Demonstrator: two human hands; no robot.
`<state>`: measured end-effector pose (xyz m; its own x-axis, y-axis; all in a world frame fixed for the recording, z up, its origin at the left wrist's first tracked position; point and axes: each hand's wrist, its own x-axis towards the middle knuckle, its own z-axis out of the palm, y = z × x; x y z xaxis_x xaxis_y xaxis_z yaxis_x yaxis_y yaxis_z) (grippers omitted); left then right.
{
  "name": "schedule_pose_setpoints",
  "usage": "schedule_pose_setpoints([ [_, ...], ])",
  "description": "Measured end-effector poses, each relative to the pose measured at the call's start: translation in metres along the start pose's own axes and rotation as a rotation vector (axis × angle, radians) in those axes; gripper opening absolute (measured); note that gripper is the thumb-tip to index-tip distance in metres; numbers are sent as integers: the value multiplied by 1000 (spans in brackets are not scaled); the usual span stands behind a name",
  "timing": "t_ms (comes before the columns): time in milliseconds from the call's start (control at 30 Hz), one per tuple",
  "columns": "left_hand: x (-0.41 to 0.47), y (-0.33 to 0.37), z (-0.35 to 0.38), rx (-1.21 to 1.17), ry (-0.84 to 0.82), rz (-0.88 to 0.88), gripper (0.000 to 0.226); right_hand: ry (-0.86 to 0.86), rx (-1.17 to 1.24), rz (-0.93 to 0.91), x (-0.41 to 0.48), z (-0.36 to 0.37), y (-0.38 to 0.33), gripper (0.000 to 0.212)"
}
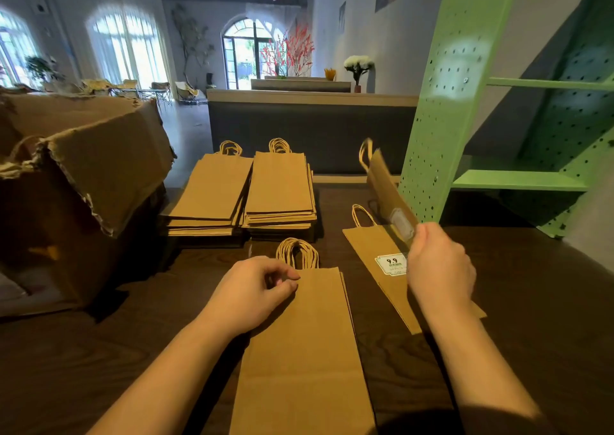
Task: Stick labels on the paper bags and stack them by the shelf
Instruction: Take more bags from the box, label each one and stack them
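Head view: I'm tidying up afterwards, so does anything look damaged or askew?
The cardboard box at left has ragged, torn flap edges. The labelled bag by the green shelf lies at an angle, unlike the tidy stacks behind.

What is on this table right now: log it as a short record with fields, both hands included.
right hand: grips a labelled paper bag, raised and tilted beside the green pegboard shelf
left hand: fingers curled, rests on the top corner of the unlabelled front bag; whether it pinches anything cannot be told
flat labelled bag: lies near the shelf; its label reads 9.9
unlabelled supply: left stack and right stack, side by side at the far side of the table
cardboard box: torn, left of the stacks
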<state>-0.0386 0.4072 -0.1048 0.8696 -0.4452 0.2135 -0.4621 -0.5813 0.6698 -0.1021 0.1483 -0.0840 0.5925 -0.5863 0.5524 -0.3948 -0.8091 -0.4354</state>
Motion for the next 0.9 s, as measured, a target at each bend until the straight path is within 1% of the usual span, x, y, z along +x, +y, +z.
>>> schedule_pose_setpoints([
  [67,0,2,-1,-14,6,-13,13,171,147,-101,-2,-2,-3,35],
  [133,0,2,-2,-12,2,-19,13,226,301,-158,-5,-3,-8,35],
  [167,0,2,-2,-14,2,-23,13,210,393,-161,-6,-1,-9,34],
  [233,0,1,-1,-19,2,-28,12,122,572,-145,-8,1,-13,33],
  [333,2,0,-1,-18,33,-41,12,-25,715,-97,-10,1,-18,34],
  [367,2,0,-2,-26,46,-49,12,-39,737,-74,-10,0,-19,33],
  [433,2,-1,-3,-22,40,-53,11,-3,776,2,-9,-6,-20,27],
  [500,1,-1,-3,-16,15,-50,11,67,855,149,-5,-13,-18,22],
  [533,1,-1,-3,-21,9,-52,11,75,915,239,-3,-16,-17,22],
  [567,1,-1,-2,-27,8,-54,11,42,990,332,-2,-20,-16,22],
  [633,0,1,-1,-34,13,-52,11,-147,1193,502,-2,-25,-20,20],
  [700,1,0,2,-40,25,-52,8,-418,1384,605,-5,-26,-27,18],
  [767,1,-2,3,-66,57,-60,7,-697,1462,600,-11,-23,-33,22],
  [800,2,-3,1,-94,86,-67,9,-814,1457,569,-14,-21,-34,24],
  [867,4,0,-5,-232,201,-118,18,-993,1382,489,-18,-18,-35,25],
  [900,6,2,-9,-353,270,-176,22,-1054,1346,453,-19,-17,-34,26],
])
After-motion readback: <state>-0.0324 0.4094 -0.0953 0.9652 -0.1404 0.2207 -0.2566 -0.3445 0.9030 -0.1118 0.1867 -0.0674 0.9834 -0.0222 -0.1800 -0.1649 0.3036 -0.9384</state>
